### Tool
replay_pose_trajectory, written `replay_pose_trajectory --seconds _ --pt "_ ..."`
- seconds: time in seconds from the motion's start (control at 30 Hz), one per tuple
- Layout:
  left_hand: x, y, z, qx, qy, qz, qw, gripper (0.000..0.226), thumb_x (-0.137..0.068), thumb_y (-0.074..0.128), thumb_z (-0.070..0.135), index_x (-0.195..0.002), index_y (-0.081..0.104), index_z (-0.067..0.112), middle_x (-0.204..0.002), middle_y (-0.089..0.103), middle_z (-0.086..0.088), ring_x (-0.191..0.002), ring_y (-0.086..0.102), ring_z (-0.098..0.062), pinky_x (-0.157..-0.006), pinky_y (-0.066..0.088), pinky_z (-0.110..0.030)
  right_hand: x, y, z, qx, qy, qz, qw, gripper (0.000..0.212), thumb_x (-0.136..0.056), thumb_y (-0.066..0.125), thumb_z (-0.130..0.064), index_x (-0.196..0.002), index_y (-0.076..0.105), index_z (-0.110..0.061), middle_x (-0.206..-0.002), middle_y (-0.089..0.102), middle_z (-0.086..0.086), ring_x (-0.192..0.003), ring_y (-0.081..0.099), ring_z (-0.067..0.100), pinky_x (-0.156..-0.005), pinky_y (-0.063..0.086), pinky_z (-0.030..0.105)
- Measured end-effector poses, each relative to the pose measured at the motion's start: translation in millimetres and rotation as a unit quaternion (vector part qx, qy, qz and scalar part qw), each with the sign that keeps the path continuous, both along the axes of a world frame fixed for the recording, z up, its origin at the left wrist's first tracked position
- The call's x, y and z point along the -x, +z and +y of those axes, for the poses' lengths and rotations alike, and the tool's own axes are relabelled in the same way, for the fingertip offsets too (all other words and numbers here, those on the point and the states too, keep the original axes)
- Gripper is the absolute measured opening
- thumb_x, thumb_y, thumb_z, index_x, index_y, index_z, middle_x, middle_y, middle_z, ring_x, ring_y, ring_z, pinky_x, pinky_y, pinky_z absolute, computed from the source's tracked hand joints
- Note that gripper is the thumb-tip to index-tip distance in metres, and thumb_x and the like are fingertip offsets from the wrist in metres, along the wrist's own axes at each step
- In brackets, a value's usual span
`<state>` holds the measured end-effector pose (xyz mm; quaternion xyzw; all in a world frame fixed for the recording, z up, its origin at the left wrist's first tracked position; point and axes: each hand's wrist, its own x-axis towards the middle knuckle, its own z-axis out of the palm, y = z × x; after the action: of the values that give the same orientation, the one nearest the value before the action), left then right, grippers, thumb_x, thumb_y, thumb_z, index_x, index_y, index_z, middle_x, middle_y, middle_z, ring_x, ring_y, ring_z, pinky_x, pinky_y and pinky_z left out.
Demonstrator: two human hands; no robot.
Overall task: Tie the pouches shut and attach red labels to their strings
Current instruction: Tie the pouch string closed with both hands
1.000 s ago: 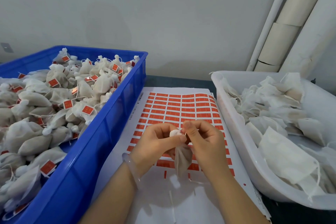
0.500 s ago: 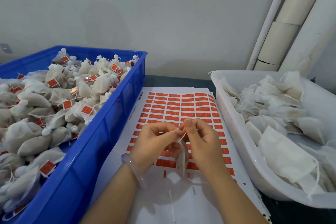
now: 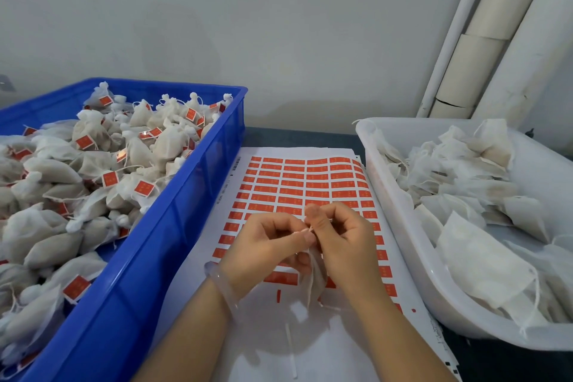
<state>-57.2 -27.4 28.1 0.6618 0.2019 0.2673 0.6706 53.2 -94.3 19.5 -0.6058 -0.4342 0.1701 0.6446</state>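
A small white pouch [image 3: 315,281] hangs between my two hands above the sheet of red labels [image 3: 297,183]. My left hand [image 3: 266,248] pinches the pouch's string near its top, thumb against forefinger. My right hand [image 3: 344,242] pinches the same string from the right, fingertips touching the left ones. A sliver of red shows between the fingertips; I cannot tell whether it is a label. The pouch's neck is hidden behind my fingers.
A blue crate [image 3: 173,226] on the left holds several tied pouches with red labels. A white tub [image 3: 400,226] on the right holds several flat untied pouches. Pale pipes [image 3: 483,40] run up the wall at back right. Loose white strips [image 3: 291,350] lie on the sheet.
The pouch's gathered top, visible a second ago, is now hidden by my fingers. Both hands have stayed in place, working the string between their fingertips.
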Motion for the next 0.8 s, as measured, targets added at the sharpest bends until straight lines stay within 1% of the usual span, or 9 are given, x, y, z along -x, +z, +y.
replay_pose_trajectory --seconds 0.1,0.17,0.23,0.3,0.4,0.47,0.57,0.7,0.8 --pt "1 0 1 0.017 -0.006 -0.038 0.999 0.011 -0.074 0.064 0.023 -0.073 0.073 0.017 -0.074 0.068 -0.010 -0.064 0.065 -0.022 -0.060 0.056 -0.027 -3 -1 1 0.003 0.000 0.047 0.999 0.042 -0.071 0.039 -0.065 -0.076 0.062 -0.030 -0.071 0.065 -0.021 -0.077 0.063 -0.002 -0.056 0.046 0.005" --pt "2 0 1 0.025 0.004 -0.062 0.998 0.013 -0.077 0.060 0.020 -0.070 0.071 0.019 -0.071 0.066 -0.005 -0.062 0.064 -0.018 -0.057 0.053 -0.023 -6 -4 2 0.014 0.028 0.075 0.997 0.052 -0.072 0.033 -0.068 -0.087 0.063 -0.029 -0.082 0.067 -0.019 -0.086 0.064 0.001 -0.065 0.051 0.011" --pt "3 1 2 0.027 0.015 -0.072 0.997 0.015 -0.078 0.059 0.021 -0.069 0.070 0.022 -0.070 0.066 -0.004 -0.062 0.063 -0.017 -0.055 0.051 -0.022 -7 -7 4 0.050 0.074 0.100 0.991 0.047 -0.078 0.035 -0.063 -0.090 0.066 -0.029 -0.090 0.069 -0.013 -0.092 0.066 0.008 -0.078 0.054 0.022" --pt "2 1 2 0.019 0.032 -0.067 0.997 0.015 -0.076 0.058 0.024 -0.067 0.070 0.025 -0.069 0.065 -0.002 -0.060 0.062 -0.015 -0.053 0.050 -0.020 -7 -8 4 0.070 0.111 0.121 0.984 0.030 -0.086 0.043 -0.050 -0.088 0.068 -0.034 -0.093 0.070 -0.010 -0.093 0.067 0.012 -0.083 0.055 0.031" --pt "2 0 3 0.010 0.055 -0.058 0.997 0.014 -0.073 0.058 0.029 -0.066 0.070 0.027 -0.067 0.063 0.001 -0.059 0.059 -0.013 -0.053 0.049 -0.020 -8 -6 3 0.054 0.116 0.119 0.985 0.016 -0.087 0.056 -0.033 -0.081 0.070 -0.039 -0.089 0.071 -0.012 -0.090 0.067 0.010 -0.076 0.056 0.025" --pt "2 -1 3 0.012 0.064 -0.058 0.996 0.013 -0.073 0.058 0.030 -0.066 0.069 0.027 -0.070 0.063 0.000 -0.063 0.060 -0.015 -0.056 0.051 -0.020 -9 -4 2 0.039 0.113 0.101 0.988 0.012 -0.075 0.061 -0.039 -0.079 0.071 -0.037 -0.086 0.070 -0.016 -0.088 0.066 0.005 -0.069 0.054 0.016" --pt "2 -2 4 0.004 0.067 -0.055 0.996 0.012 -0.072 0.058 0.035 -0.069 0.067 0.027 -0.077 0.064 -0.003 -0.071 0.061 -0.020 -0.061 0.053 -0.023 -10 -5 1 0.039 0.113 0.082 0.989 0.022 -0.068 0.062 -0.042 -0.086 0.069 -0.033 -0.086 0.070 -0.020 -0.087 0.065 -0.001 -0.067 0.051 0.011" --pt "3 -3 4 -0.008 0.056 -0.057 0.997 0.014 -0.073 0.056 0.037 -0.072 0.064 0.026 -0.081 0.063 -0.004 -0.074 0.061 -0.021 -0.061 0.052 -0.021 -13 -5 -1 0.045 0.138 0.095 0.985 0.028 -0.067 0.063 -0.043 -0.089 0.070 -0.029 -0.088 0.070 -0.016 -0.088 0.065 0.003 -0.069 0.052 0.014" --pt "2 -3 3 -0.007 0.048 -0.060 0.997 0.015 -0.072 0.056 0.039 -0.071 0.064 0.026 -0.082 0.062 -0.005 -0.080 0.060 -0.023 -0.068 0.053 -0.026 -15 -4 -3 0.048 0.170 0.097 0.979 0.031 -0.066 0.064 -0.046 -0.090 0.071 -0.027 -0.091 0.071 -0.010 -0.092 0.066 0.010 -0.076 0.055 0.021"
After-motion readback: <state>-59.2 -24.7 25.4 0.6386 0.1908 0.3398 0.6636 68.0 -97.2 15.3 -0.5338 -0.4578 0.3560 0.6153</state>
